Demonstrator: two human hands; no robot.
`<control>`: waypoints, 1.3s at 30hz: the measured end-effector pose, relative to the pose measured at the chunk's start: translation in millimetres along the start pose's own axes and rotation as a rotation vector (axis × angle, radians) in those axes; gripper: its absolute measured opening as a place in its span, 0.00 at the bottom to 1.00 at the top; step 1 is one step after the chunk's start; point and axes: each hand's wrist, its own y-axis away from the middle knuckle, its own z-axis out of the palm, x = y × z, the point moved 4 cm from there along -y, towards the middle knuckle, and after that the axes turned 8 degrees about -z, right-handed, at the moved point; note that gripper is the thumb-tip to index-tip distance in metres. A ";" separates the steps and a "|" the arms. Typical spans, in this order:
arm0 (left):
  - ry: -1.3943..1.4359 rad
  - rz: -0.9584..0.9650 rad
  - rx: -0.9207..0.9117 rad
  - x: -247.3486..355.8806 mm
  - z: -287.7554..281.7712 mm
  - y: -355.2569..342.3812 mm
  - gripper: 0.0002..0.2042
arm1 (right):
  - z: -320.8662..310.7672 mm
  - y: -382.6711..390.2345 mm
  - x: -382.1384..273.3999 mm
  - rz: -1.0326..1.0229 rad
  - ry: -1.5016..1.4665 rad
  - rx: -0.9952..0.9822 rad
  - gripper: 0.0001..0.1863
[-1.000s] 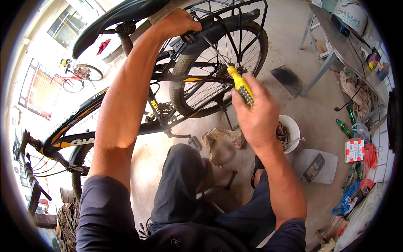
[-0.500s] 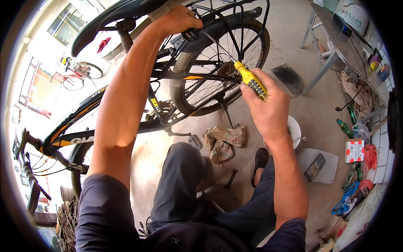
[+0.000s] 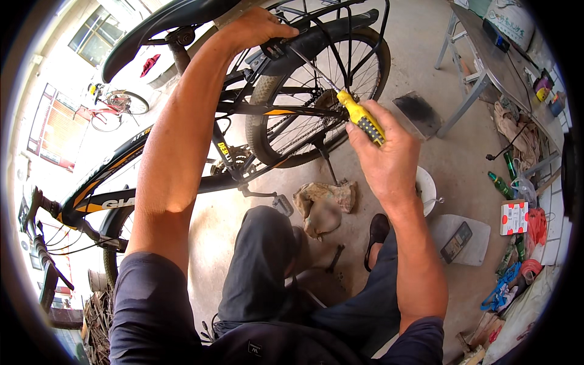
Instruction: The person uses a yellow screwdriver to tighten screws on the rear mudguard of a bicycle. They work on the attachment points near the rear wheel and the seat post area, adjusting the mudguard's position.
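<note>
A black bicycle point(image 3: 210, 184) stands in front of me, its rear wheel point(image 3: 258, 121) to the far right of the frame. My right hand point(image 3: 389, 155) is wrapped round the yellow handle of a screwdriver point(image 3: 353, 108). Its metal shank slants up and left to the front end of the black rear mudguard point(image 3: 331, 35); where exactly the tip sits is hard to make out. My left hand point(image 3: 258, 29) grips the mudguard's front end at a black bracket point(image 3: 277, 47), thumb stretched along the top. Its other fingers are mostly hidden.
The saddle point(image 3: 155, 30) overhangs near my left forearm. A crumpled cloth point(image 3: 325, 201), a white bowl point(image 3: 427, 191) and a phone-like dark slab point(image 3: 456, 242) lie low. At right stands a metal-legged table point(image 3: 517, 79), with green bottles point(image 3: 500, 184) below.
The screwdriver and my right hand have shifted very slightly left. My left thumb has moved a little to the right along the mudguard.
</note>
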 end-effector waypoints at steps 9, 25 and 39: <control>0.036 -0.017 0.003 -7.2 3.5 -7.6 0.28 | 0.4 0.7 -0.3 -0.019 0.010 0.010 0.19; 0.029 -0.029 0.034 -2.9 4.2 -4.4 0.29 | 0.3 1.5 -4.0 -0.005 -0.038 0.023 0.18; 0.007 -0.021 0.032 -3.7 3.7 -5.4 0.29 | 1.1 2.5 -3.2 0.003 -0.034 0.037 0.18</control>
